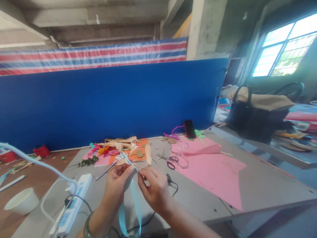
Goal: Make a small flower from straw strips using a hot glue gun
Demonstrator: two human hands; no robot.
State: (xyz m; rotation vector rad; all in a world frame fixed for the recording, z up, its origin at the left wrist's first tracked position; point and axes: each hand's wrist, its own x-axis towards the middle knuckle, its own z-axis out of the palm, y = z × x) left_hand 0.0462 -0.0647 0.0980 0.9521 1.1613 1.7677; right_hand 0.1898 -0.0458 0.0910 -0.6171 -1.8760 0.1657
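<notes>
My left hand (117, 181) is closed, its thumb and forefinger pinching a light-blue ribbon (135, 198). The ribbon hangs below the fingers in a long loop, and a bluish-white piece sticks up above them. Close beside it, my right hand (155, 186) is closed in a pinch with its fingertips near the ribbon's upper end. What lies between those fingertips is too small to make out. Just beyond both hands, dried tan husks (148, 153) lie on an orange sheet (142, 142).
A white power strip (74, 205) with cables lies left of my hands. Scissors (171, 163), pink paper (210, 175) and a black phone (189, 129) are to the right. A white cup (22, 201) stands far left. A blue partition (111, 105) closes off the back.
</notes>
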